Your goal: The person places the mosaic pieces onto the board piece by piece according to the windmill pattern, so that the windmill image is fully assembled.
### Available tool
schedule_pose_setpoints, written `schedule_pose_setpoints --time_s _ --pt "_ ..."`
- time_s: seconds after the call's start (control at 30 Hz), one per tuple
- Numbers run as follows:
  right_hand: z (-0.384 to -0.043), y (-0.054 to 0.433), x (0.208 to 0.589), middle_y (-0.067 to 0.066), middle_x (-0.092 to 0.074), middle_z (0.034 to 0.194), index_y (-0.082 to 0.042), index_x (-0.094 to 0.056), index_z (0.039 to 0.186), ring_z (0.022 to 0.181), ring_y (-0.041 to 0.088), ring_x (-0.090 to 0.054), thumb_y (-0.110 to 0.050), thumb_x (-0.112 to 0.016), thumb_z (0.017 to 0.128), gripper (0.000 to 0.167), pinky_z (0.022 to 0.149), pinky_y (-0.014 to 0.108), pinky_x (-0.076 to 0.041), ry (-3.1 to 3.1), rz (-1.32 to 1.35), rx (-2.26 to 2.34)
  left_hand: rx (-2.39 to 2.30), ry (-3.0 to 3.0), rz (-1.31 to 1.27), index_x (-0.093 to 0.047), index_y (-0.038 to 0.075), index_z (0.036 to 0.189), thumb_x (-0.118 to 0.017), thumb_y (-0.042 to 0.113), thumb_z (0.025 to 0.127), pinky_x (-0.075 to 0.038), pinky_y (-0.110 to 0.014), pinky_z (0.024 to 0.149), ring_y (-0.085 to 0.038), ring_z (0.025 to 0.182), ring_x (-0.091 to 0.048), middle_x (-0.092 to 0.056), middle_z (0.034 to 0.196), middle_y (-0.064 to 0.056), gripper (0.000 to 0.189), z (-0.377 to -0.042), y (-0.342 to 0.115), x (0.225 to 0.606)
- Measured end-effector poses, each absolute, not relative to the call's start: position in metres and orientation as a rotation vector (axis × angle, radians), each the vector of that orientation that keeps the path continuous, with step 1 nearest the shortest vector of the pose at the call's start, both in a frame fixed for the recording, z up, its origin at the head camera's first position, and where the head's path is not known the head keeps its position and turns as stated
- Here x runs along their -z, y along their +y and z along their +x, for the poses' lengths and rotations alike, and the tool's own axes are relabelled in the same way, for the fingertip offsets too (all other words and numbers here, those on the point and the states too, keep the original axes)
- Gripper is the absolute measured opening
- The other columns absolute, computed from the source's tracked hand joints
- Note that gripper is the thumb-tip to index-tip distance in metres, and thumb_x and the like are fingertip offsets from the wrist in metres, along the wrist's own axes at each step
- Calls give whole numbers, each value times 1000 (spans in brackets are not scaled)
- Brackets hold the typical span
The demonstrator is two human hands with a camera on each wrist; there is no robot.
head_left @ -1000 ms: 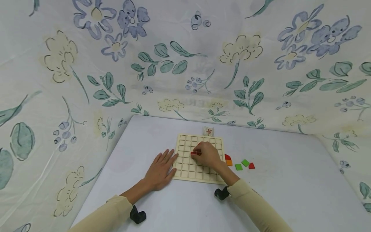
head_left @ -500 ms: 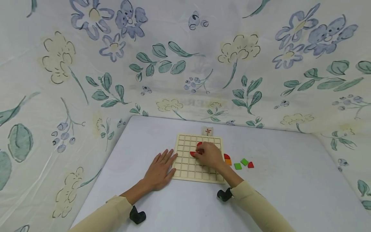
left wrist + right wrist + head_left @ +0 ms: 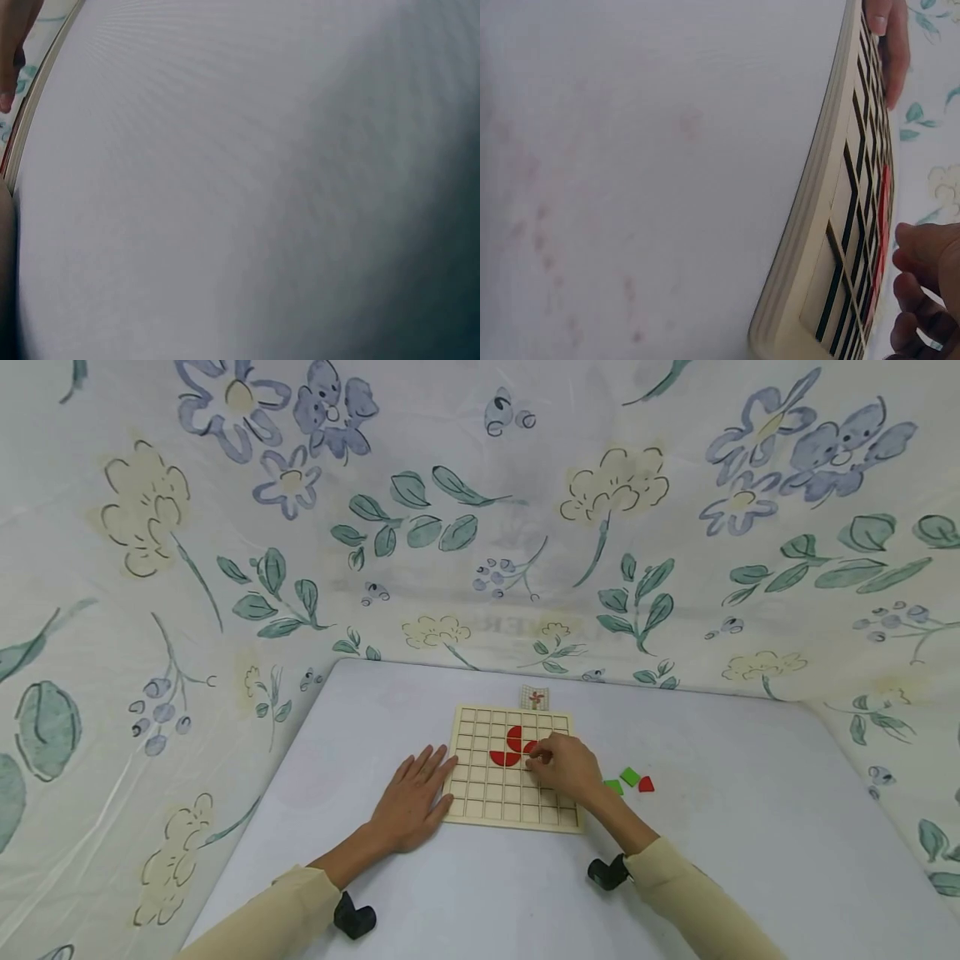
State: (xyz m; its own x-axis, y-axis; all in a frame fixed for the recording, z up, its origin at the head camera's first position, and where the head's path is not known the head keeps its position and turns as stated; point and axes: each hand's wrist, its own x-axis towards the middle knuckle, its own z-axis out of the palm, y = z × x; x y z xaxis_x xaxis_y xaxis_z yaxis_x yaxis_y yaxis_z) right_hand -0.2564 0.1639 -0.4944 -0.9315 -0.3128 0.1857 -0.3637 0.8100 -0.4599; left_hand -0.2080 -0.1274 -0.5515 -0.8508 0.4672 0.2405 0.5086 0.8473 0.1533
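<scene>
A wooden grid board lies on the white table. Red curved pieces form part of a pinwheel shape in its upper middle cells. My left hand is flat, fingers spread, its fingertips at the board's left edge. Over the board's right side is my right hand, its fingers loosely bent beside the rightmost red piece. The right wrist view shows my right hand near the red pieces, with nothing visible between thumb and fingers.
Right of the board lie green squares and a loose red piece. A small card with a red pinwheel pattern sits behind the board. Black wrist mounts are by both sleeves. A floral cloth hangs behind the table.
My right hand has drawn back to the right from the red pieces, so more of them show. It now covers the orange and red pieces beside the board. My left hand stays in place.
</scene>
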Motion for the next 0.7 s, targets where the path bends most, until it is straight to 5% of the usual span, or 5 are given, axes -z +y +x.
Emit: schedule_pose_setpoints --time_s 0.17,0.43,0.7 --pt "-254 175 493 -7 -55 70 -11 -77 88 63 11 -49 -21 -79 85 11 52 28 -42 -2910 503 -761 326 -2817 -762 -34 11 154 -41 40 102 -18 -52 115 -32 147 -19 -26 159 -12 60 -208 -127 551" --pt "-252 198 498 -1 -51 72 -5 -67 121 61 15 -45 -20 -80 84 42 48 28 -36 -2943 406 -781 327 -2821 -762 -34 11 154 -42 40 102 -19 -52 115 -32 147 -19 -26 160 -12 60 -208 -126 550" --pt "-252 220 499 1 -50 73 -2 -67 120 60 15 -44 -17 -77 85 40 48 28 -36 -2953 362 -741 328 -2826 -758 -33 12 154 -41 40 102 -18 -52 115 -32 147 -19 -26 160 -12 60 -208 -127 549"
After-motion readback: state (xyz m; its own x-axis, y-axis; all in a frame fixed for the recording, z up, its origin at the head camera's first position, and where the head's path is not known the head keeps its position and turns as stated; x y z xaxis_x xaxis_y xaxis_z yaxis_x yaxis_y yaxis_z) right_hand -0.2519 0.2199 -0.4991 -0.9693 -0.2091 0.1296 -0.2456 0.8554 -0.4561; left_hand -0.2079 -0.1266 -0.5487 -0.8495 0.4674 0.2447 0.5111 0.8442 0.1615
